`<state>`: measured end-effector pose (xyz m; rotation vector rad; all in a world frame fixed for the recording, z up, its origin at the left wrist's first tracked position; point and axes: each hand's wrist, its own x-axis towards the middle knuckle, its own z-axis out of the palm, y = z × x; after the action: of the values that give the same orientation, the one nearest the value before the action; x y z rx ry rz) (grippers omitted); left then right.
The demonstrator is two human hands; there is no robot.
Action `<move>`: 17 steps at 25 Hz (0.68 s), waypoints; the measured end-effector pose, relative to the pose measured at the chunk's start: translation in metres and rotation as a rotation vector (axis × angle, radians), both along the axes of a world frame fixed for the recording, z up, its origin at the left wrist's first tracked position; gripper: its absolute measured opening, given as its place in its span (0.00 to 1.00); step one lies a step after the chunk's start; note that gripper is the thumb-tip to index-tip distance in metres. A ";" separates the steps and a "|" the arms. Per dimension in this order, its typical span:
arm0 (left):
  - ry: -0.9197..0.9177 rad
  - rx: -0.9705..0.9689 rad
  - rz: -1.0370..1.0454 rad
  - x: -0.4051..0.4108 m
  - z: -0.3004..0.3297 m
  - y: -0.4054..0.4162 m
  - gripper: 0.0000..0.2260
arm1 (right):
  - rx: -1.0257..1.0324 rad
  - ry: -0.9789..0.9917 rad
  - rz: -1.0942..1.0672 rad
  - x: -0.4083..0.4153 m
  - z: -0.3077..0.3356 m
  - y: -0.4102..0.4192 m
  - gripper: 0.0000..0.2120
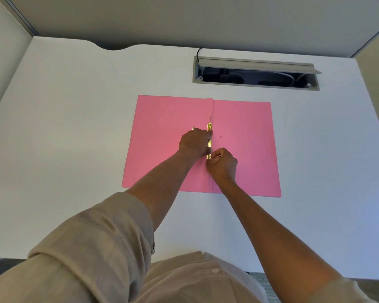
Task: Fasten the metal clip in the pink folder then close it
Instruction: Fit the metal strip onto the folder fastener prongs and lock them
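Folder: the pink folder [243,149] lies open and flat on the white desk [74,127], spine running away from the person, just in front of the cable hatch [256,73].
Left hand: the left hand [194,143] rests knuckles-up left of the spine, pressing down on the clip; whether its fingers are together I can't tell.
Clip: the metal clip [209,136], gold, lies along the spine, long axis pointing toward the hatch.
Right hand: the right hand [222,164] pinches the clip's near end, fingertips together.
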<state>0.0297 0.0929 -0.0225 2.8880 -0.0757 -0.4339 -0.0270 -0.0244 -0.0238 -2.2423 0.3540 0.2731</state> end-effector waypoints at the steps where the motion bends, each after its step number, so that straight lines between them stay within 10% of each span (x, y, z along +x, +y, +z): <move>1: -0.005 0.004 -0.004 0.000 0.000 0.000 0.27 | 0.000 -0.002 -0.009 -0.001 -0.001 0.002 0.04; 12: -0.001 -0.003 -0.011 0.001 -0.002 0.001 0.27 | -0.004 0.164 -0.005 0.001 -0.012 -0.011 0.14; 17: 0.006 0.007 -0.010 -0.001 0.000 0.001 0.27 | -0.055 -0.104 0.072 -0.002 -0.008 -0.027 0.06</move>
<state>0.0286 0.0934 -0.0222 2.8940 -0.0884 -0.4455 -0.0289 -0.0510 -0.0318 -2.3165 0.2281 0.1859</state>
